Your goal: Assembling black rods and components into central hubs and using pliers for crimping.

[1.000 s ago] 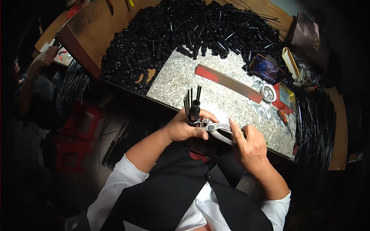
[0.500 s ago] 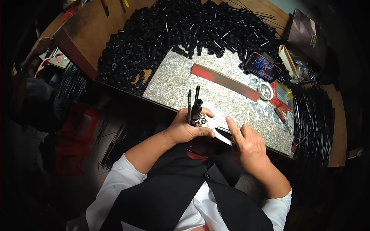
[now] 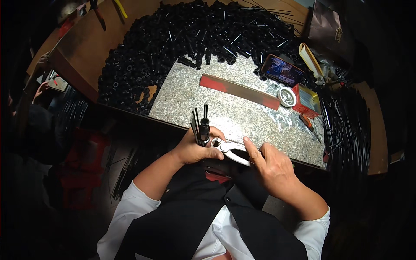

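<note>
My left hand (image 3: 193, 149) is closed round a bundle of thin black rods (image 3: 200, 125), upright at the slab's (image 3: 242, 110) six o'clock edge. My right hand (image 3: 271, 167) grips the pliers (image 3: 229, 149), their nose at the bundle's base. The rods look stiff, light and slick (they'd fan out, I judge), so hold low, near the sleeve.

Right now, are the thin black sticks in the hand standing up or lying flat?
Standing up. The left hand grips the black rods low, and their tips point up above the stone slab.
</note>
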Demonstrator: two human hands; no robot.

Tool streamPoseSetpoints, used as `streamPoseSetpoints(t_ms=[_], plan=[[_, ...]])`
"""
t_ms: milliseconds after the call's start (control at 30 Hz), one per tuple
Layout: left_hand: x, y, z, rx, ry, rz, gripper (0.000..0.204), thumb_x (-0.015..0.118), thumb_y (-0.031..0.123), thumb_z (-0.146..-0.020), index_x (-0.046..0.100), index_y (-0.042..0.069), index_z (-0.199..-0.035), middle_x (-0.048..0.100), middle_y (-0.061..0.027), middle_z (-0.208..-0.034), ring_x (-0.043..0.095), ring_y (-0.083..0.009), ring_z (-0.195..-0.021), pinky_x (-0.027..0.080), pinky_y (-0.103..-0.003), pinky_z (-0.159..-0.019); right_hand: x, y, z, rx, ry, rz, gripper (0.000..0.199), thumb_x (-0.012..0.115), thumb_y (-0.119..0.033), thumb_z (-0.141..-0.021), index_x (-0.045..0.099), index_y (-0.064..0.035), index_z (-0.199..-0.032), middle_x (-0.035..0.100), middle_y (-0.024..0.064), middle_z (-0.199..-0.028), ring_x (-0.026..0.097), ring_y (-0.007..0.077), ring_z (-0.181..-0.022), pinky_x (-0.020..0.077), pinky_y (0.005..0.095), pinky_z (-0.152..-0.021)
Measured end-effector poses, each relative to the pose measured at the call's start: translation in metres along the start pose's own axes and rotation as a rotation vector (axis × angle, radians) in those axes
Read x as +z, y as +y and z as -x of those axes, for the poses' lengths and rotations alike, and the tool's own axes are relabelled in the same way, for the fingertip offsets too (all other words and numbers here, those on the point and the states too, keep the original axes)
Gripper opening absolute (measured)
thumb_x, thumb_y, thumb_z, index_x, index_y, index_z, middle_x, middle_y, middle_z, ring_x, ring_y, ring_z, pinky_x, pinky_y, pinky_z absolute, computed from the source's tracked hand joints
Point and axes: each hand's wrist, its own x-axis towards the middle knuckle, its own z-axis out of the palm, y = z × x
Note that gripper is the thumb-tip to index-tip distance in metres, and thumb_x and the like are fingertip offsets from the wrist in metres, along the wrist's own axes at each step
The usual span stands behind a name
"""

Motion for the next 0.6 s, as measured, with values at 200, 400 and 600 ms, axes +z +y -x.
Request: streamPoseSetpoints(t_ms=[200,400,600], plan=[[0.009,0.006,0.0,-0.039,0.003,-0.136,0.03,0.081,0.025,-0.067,0.065,0.005,-0.083,0.058,0.0018,-0.072,0.051,-0.0063,-0.066,0.039,-0.021,-0.059,-0.004,-0.008,0.002,-0.001,-0.064,0.126,0.065,0.056,0.001,-0.073,0.04,-0.004,-0.136,0.041,0.0097,-0.074,0.05,0.0219,-0.058,0.0432,0.0344,-0.05],[0.004,0.003,-0.002,0.002,-0.063,-0.141,0.028,0.079,0.021,-0.07,0.065,0.005,-0.087,0.058,0.0011,-0.074,0.05,-0.0056,-0.065,0.038,-0.021,-0.058,0.002,-0.007,0.003,0.039,-0.096,-0.004,0.067,0.058,-0.001,-0.074,0.038,-0.0059,-0.138,0.044,0.0109,-0.076,0.052,0.0245,-0.06,0.0446,0.0352,-0.052],[0.002,0.006,-0.001,0.061,0.052,-0.056,0.055,0.079,0.02,-0.073,0.051,-0.002,-0.114,0.048,0.0065,-0.059,0.043,-0.0012,-0.055,0.035,-0.016,-0.055,0.007,0.012,-0.003,0.125,-0.145,-0.153,0.066,0.064,-0.012,-0.077,0.038,-0.009,-0.137,0.049,0.0141,-0.084,0.056,0.0317,-0.066,0.0467,0.0406,-0.058]])
